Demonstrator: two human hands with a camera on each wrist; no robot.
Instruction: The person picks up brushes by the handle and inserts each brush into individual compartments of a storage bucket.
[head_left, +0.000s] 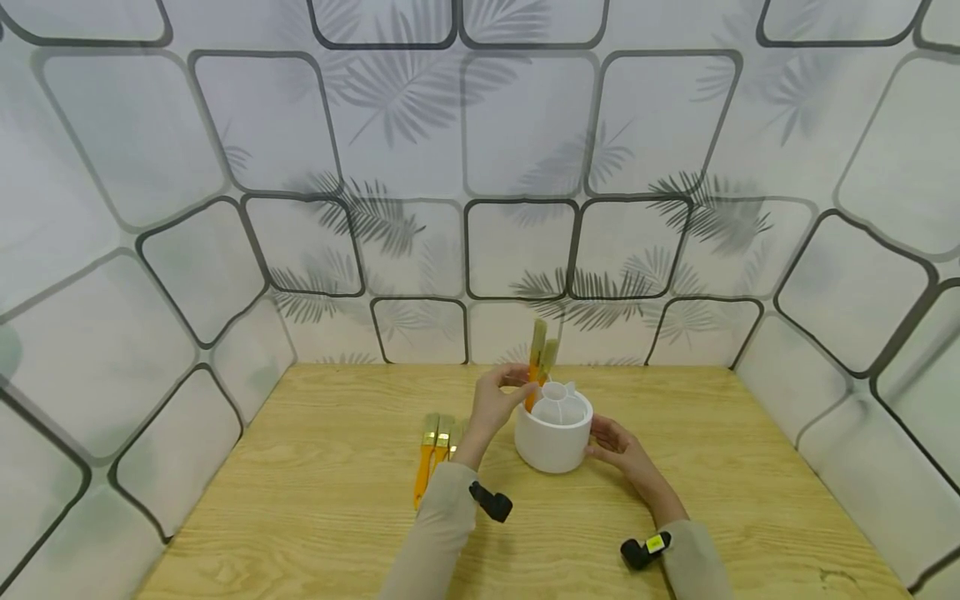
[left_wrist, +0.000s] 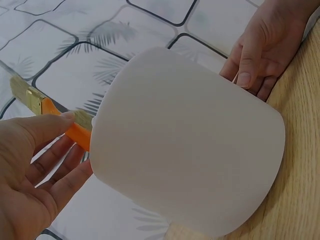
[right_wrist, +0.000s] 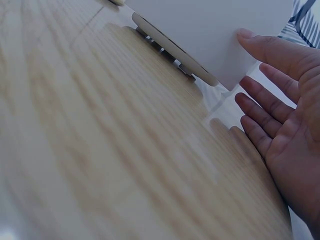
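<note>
A white round desk organizer with inner dividers stands on the table. Two flat paintbrushes with orange handles rise bristles up at its left side. My left hand pinches the taller paintbrush by its handle at the rim, thumb on the near side. The second paintbrush stands just right of it, its bristles partly behind the handle in the left wrist view. From the right, my right hand rests its thumb against the organizer's wall, the other fingers loosely extended beside it.
Several more paintbrushes lie side by side on the wooden table, left of the organizer and partly hidden by my left forearm. Patterned wall panels enclose the table at the back and both sides.
</note>
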